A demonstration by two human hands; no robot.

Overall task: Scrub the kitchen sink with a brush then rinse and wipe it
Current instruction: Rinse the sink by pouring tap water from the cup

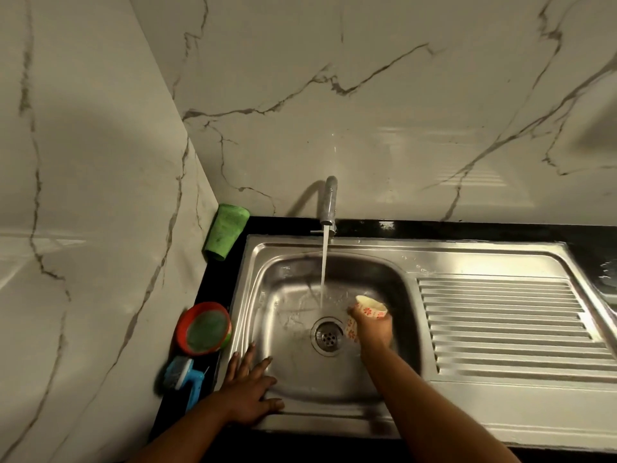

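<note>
One steel sink (467, 259), left fingers (247, 355) spread flat on its rim, right fingers (356, 314) gripping floral cloth (371, 304).

Steel sink (494, 259), cream red-flowered cloth (369, 307), blue brush (187, 375), green pouch (225, 230).

Two bare forearms, uncovered to the frame edge, bare left hand (248, 392), bare right hand (373, 330)

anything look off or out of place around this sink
Only minor: the green container in the back-left corner leans tilted against the wall rather than standing upright. Water from the tap falls inside the sink; no damage shows.
</note>
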